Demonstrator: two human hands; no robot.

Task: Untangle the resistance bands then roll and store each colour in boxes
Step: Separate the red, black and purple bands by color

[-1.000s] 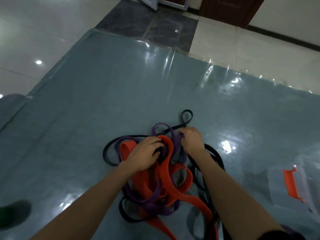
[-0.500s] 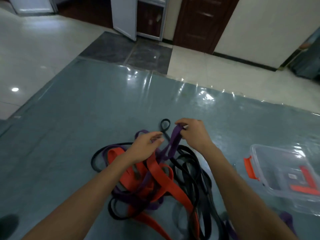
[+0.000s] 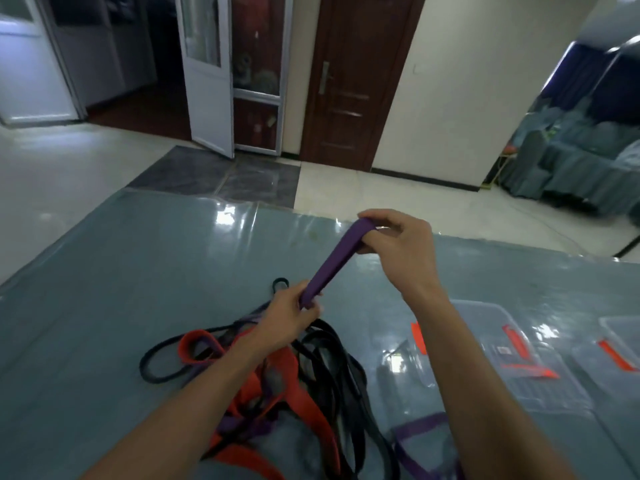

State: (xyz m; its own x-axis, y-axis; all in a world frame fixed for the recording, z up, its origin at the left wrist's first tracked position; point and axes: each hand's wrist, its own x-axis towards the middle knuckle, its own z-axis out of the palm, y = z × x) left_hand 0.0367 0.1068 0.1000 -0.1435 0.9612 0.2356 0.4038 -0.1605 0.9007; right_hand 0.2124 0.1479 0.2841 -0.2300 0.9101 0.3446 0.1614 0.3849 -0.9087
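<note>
I put this job at its very start. The flat purple rubber resistance band (image 3: 332,261) is drawn taut in the air between the 2 hands. The right hand (image 3: 394,237) pinches its folded end between thumb and curled fingers, up and away from the heap. The left hand (image 3: 287,320) grips it lower down, fingers wrapped round it, just above the tangle.

Beneath the left hand the purple band runs into that heap. There the wide orange bands (image 3: 294,372) and thin black bands (image 3: 332,355) lie looped through one another on the glossy blue-grey floor mat (image 3: 138,271).

I count 0 colours freed, 0 rolled, 0 stored. Below the right hand, beside its forearm, sits a clear plastic box with orange clips (image 3: 561,389), and a second clear box (image 3: 616,323) lies further out. I see no band in either.

What remains, as I judge it:
- draw purple clear
- separate orange and black
- roll each colour and box it
</note>
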